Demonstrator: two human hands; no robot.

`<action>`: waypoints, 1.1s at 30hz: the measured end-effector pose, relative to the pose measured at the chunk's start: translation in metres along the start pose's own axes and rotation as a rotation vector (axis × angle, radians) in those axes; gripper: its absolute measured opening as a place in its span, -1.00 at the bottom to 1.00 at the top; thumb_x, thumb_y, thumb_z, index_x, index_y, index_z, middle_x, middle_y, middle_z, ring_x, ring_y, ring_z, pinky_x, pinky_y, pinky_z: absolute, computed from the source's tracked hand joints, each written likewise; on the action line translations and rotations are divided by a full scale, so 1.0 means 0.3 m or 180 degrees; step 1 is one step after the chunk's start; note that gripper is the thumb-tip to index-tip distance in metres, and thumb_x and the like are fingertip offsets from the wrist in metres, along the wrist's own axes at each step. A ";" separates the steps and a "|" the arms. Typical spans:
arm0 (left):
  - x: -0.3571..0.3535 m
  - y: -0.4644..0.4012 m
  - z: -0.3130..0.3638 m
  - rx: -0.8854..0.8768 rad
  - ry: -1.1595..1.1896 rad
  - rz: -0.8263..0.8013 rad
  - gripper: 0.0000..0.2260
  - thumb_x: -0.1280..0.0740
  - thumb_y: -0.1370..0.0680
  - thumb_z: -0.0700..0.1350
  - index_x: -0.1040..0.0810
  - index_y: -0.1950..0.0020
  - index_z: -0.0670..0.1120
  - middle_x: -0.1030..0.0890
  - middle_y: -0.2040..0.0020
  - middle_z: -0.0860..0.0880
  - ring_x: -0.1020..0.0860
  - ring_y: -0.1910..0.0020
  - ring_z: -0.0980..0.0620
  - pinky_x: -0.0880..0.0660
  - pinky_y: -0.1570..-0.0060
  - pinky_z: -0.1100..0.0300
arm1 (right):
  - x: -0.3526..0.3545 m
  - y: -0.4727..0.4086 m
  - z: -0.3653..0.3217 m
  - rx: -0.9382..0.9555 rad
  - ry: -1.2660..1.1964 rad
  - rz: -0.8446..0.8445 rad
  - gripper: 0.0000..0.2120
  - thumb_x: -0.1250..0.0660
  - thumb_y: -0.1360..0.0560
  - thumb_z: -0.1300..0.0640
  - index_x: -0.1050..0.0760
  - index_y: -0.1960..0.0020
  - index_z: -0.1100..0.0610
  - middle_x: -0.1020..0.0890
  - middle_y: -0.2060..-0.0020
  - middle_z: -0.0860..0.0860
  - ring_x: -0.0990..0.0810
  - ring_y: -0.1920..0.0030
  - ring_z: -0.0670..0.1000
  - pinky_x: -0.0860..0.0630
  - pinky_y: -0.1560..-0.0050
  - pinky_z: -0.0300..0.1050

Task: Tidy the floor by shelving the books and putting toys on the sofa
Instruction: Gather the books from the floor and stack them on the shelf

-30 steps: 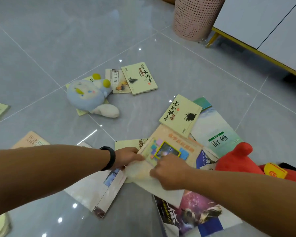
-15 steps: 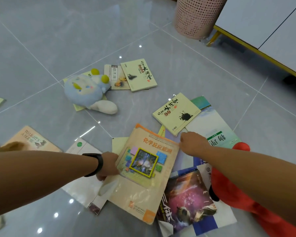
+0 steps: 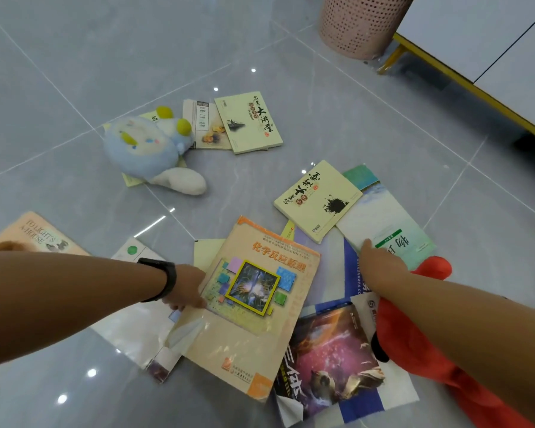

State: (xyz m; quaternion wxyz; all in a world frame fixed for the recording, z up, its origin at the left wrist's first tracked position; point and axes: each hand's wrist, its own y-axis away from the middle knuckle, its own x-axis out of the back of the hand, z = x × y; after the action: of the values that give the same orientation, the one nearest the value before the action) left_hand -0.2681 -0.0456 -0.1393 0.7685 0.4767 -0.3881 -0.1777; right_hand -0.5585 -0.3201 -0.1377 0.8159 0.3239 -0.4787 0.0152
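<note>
The left hand (image 3: 187,288) pinches the left edge of the tan paperback textbook with a yellow-framed picture (image 3: 254,307), seemingly thumb on top; the right hand (image 3: 380,264) lays fingers on the pale green-and-white book (image 3: 386,223); whether that grip closes, I cannot tell. Books are still being gathered off the grey tiled floor (image 3: 136,57); next, stack them for shelving, leaving the blue plush toy (image 3: 145,149) and red plush toy (image 3: 420,344) for the sofa.

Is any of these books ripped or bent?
Yes. The space-picture book near the bottom has a folded, curling lower-left corner. The big orange book that the left hand holds looks worn along its edges. The others lie flat.
</note>
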 end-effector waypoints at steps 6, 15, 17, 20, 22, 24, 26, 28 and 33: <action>-0.027 0.015 -0.031 -0.0168 -0.0130 0.0171 -0.78 -0.32 -0.60 0.07 -0.47 -0.19 0.01 -0.62 -0.08 0.02 -0.63 0.02 0.05 -0.61 -0.02 0.16 | 0.114 0.014 0.014 0.0447 0.0824 0.0293 -0.81 -0.34 -0.57 0.06 -0.49 -0.16 0.06 -0.60 -0.07 0.01 -0.61 -0.09 0.04 -0.46 -0.06 -0.06; 0.006 0.066 -0.033 -0.0019 -0.0292 -0.0384 -0.94 -0.26 -0.59 -0.13 -0.47 -0.04 -0.09 -0.65 -0.04 -0.09 -0.59 0.12 0.00 -0.62 0.04 0.10 | 0.214 0.053 -0.082 0.1095 0.0339 0.0572 -0.91 -0.20 -0.53 0.03 -0.39 -0.01 0.02 -0.57 -0.01 0.03 -0.53 -0.07 0.10 -0.34 0.02 -0.06; 0.028 0.089 -0.028 0.0087 -0.0319 -0.0874 -0.76 -0.28 -0.60 -0.11 -0.52 -0.26 -0.13 -0.67 -0.07 -0.05 -0.63 0.05 -0.01 -0.58 0.09 0.17 | 0.220 0.065 -0.114 0.1390 -0.0085 0.0218 -0.86 -0.26 -0.53 -0.02 -0.33 0.11 -0.01 -0.50 0.13 -0.05 -0.49 0.03 0.07 -0.33 0.10 -0.08; 0.050 0.125 -0.025 0.0231 -0.0440 -0.1401 -0.73 -0.37 -0.60 0.00 -0.58 -0.27 -0.06 -0.68 -0.10 -0.01 -0.65 -0.09 0.02 -0.57 -0.03 0.19 | 0.194 0.084 -0.149 0.1815 -0.0922 -0.0233 -0.90 -0.35 -0.53 0.03 -0.43 0.08 -0.01 -0.51 0.16 -0.10 -0.49 0.06 0.04 -0.35 0.14 -0.09; 0.034 0.136 -0.037 0.0206 -0.0419 -0.1423 -0.78 -0.40 -0.59 0.01 -0.59 -0.20 -0.01 -0.67 0.02 0.02 -0.66 -0.02 0.05 -0.57 -0.06 0.18 | 0.194 0.091 -0.153 0.1825 -0.1253 -0.0597 -0.84 -0.33 -0.59 0.03 -0.55 -0.16 -0.01 -0.58 0.00 -0.10 -0.53 -0.04 0.00 -0.41 -0.02 -0.13; -0.002 0.124 -0.064 0.0154 -0.0284 -0.1225 -0.77 -0.36 -0.60 -0.08 -0.57 -0.25 -0.08 -0.67 0.05 -0.04 -0.66 0.07 0.02 -0.57 0.01 0.16 | 0.190 0.083 -0.143 0.1604 -0.1365 -0.0825 -0.69 -0.27 -0.64 -0.02 -0.53 -0.33 0.04 -0.58 -0.20 -0.04 -0.53 -0.18 0.01 -0.42 -0.20 -0.12; -0.035 0.109 -0.092 0.0168 -0.0130 -0.0973 -0.76 -0.24 -0.60 -0.20 -0.53 -0.25 -0.11 -0.60 0.11 -0.06 -0.56 0.24 0.04 -0.53 0.15 0.18 | 0.156 0.066 -0.119 0.1185 -0.1318 -0.0665 -0.63 -0.26 -0.64 -0.03 -0.46 -0.41 0.04 -0.51 -0.33 0.06 -0.53 -0.23 0.09 -0.43 -0.27 -0.05; -0.055 0.090 -0.110 0.0133 -0.0154 -0.0714 -0.76 -0.17 -0.58 -0.22 -0.53 -0.19 -0.09 -0.57 0.10 -0.04 -0.52 0.25 0.03 -0.50 0.21 0.21 | 0.098 0.061 -0.078 0.0640 -0.1248 -0.0583 -0.56 -0.27 -0.61 -0.03 -0.33 -0.46 -0.03 -0.40 -0.38 0.14 -0.48 -0.26 0.19 -0.42 -0.30 0.02; -0.058 0.098 -0.118 0.0058 -0.0390 -0.0396 -0.73 -0.18 -0.55 -0.21 -0.59 -0.18 -0.14 -0.62 0.04 -0.04 -0.57 0.14 0.01 -0.52 0.15 0.27 | 0.022 0.091 -0.032 -0.0462 -0.1122 -0.0582 -0.20 -0.36 -0.53 -0.21 -0.02 -0.56 0.05 -0.22 -0.43 0.23 -0.34 -0.39 0.32 -0.34 -0.39 0.13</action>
State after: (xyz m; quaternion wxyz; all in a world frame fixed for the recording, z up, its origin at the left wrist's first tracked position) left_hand -0.2548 0.0009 -0.1298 0.7264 0.4951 -0.4057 -0.2503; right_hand -0.5566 -0.2952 -0.1216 0.7387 0.3041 -0.5825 -0.1504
